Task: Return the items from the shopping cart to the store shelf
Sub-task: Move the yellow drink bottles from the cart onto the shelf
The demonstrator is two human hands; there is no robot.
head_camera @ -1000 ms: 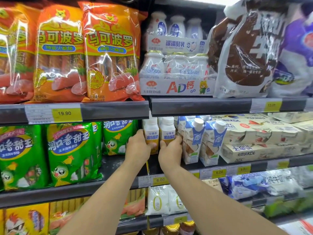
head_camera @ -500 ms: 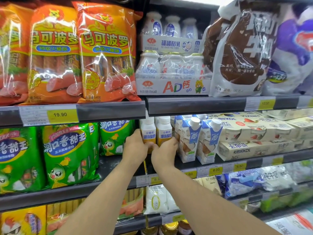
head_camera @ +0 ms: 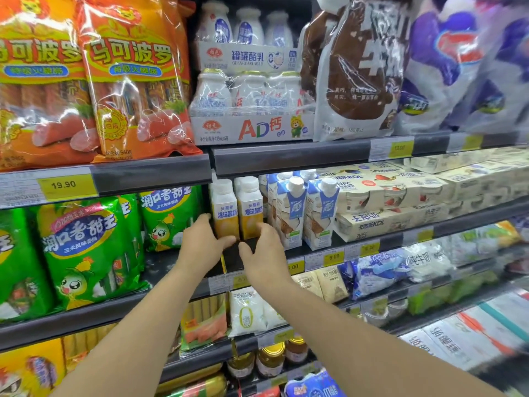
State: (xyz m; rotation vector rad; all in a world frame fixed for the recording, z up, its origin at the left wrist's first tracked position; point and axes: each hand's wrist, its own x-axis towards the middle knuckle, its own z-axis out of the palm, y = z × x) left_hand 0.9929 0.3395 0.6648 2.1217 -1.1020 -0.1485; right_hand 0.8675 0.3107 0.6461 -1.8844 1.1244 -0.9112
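Yogurt bottles (head_camera: 237,209), white-capped, yellow-based, upright

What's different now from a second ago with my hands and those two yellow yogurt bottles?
Both hands have let go and pulled back toward you. The left hand and right hand were wrapped around the bases of the two yogurt bottles; now their fingers are open, just in front of them. The bottles stay upright, side by side on the shelf, with the blue cartons beside them unmoved.
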